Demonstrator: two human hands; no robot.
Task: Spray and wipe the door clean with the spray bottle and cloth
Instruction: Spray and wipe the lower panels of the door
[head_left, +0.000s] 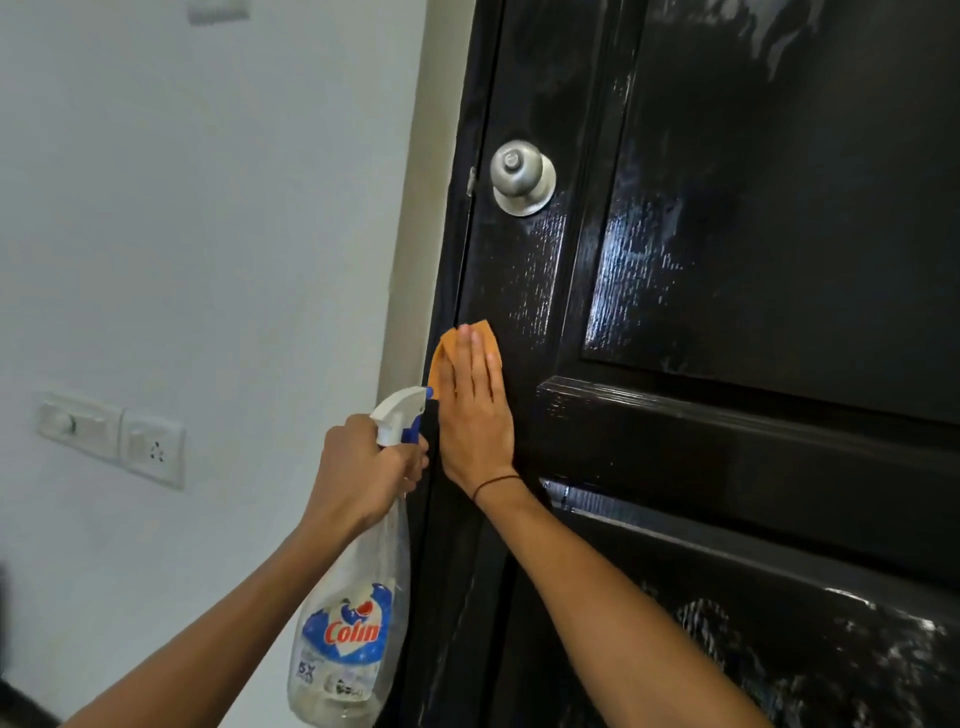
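Note:
A glossy black panelled door (727, 312) fills the right side, wet streaks shining on its panels. My right hand (475, 410) lies flat with straight fingers on an orange cloth (447, 348), pressing it against the door's left stile below the knob. My left hand (358, 467) grips the neck of a clear spray bottle (353, 623) with a white and blue trigger head; the nozzle points toward the door edge, just left of my right hand. Most of the cloth is hidden under my palm.
A round silver door knob (522, 176) sits above the cloth. A beige door frame (410, 234) borders the door on the left. The white wall carries a switch plate and socket (111, 436) at lower left.

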